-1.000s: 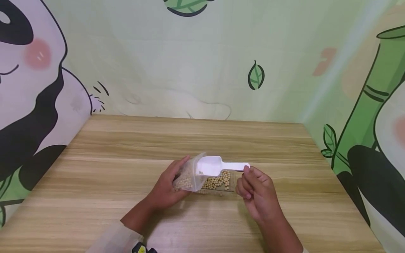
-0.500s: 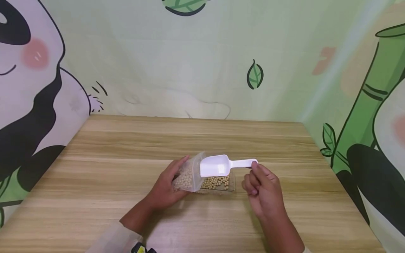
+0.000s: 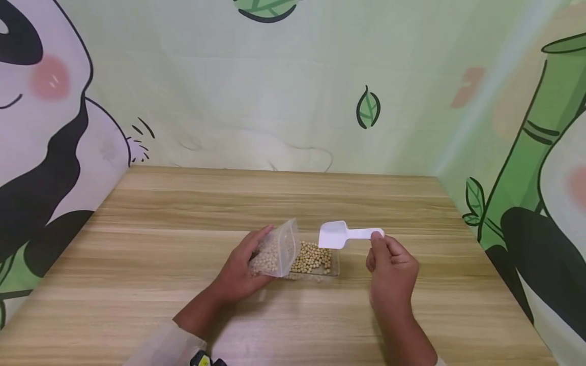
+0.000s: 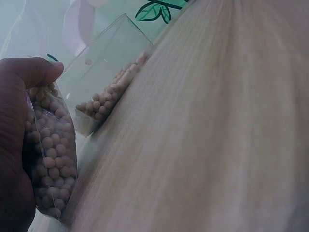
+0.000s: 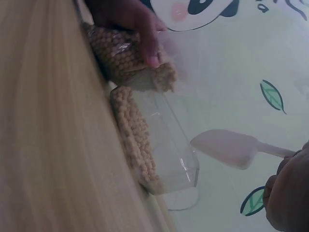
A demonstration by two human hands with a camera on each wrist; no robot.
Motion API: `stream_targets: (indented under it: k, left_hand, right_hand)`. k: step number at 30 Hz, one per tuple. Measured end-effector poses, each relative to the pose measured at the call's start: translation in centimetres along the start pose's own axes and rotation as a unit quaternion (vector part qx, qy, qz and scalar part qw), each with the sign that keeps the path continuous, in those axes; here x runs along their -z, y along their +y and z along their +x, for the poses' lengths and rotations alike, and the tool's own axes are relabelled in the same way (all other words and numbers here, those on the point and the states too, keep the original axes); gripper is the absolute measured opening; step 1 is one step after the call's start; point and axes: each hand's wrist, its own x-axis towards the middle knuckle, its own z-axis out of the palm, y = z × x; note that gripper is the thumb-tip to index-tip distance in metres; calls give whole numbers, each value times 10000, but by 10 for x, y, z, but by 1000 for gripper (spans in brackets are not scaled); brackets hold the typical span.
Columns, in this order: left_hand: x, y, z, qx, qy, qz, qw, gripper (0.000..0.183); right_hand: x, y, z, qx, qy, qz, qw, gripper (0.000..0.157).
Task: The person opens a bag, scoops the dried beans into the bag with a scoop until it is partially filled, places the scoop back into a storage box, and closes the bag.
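Note:
A clear plastic bag (image 3: 267, 256) of round pale beans leans with its mouth to the right, and my left hand (image 3: 240, 269) grips it from the left. Beside the bag's mouth stands a clear box (image 3: 335, 269) with a layer of beans (image 3: 311, 258) on its bottom. My right hand (image 3: 392, 269) pinches the handle end of a white scoop (image 3: 333, 235). The scoop hangs above the box, apart from the bag, and I cannot tell whether anything is in it. In the left wrist view the thumb (image 4: 46, 71) presses on the top of the bag.
Everything stands on a wooden table (image 3: 183, 203). Behind it rises a green wall (image 3: 256, 101) with painted pandas, leaves and bamboo. The box wall (image 5: 176, 145) is upright and transparent in the right wrist view.
My right hand has moved right with the scoop, out of the bag's mouth to above the box, and the scoop has turned. The left hand and bag have stayed in place.

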Motion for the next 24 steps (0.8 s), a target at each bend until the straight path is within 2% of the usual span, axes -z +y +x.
stream_targets:
  k: [3, 6, 8, 13, 17, 18, 21, 23, 24]
  left_hand:
    - [0, 0, 0, 23, -10, -22, 10000, 96]
    - [1, 0, 0, 19, -17, -6, 10000, 96]
    - [1, 0, 0, 15, -17, 6, 10000, 96]
    - [0, -2, 0, -32, 10, 48, 10000, 96]
    - [0, -3, -1, -62, 17, 53, 10000, 96]
    - [-1, -3, -1, -60, 16, 41, 10000, 96]
    - [-1, -3, -1, -37, 10, 29, 10000, 96]
    - [-1, -2, -1, -20, 6, 36, 10000, 96]
    - [-1, -2, -1, -17, 3, 38, 10000, 96]
  right_hand:
    - [-1, 5, -5, 632, -113, -1003, 9929, 22]
    - [-2, 9, -9, 1303, -298, -1727, 9759, 16]
    - [-3, 12, -11, 1804, -456, -1995, 9621, 13]
    - [-5, 20, -10, 3040, -795, -2349, 9198, 3]
    - [-4, 23, -8, 3651, -1066, -2676, 8853, 2]
    - [-4, 24, -8, 3795, -1144, -2773, 8752, 4]
    - [-3, 25, -6, 4130, -1377, -3051, 8470, 31]
    - [-3, 25, -6, 4249, -1448, -3175, 8353, 44]
    - [-3, 25, -6, 4242, -1445, -3187, 8352, 42]
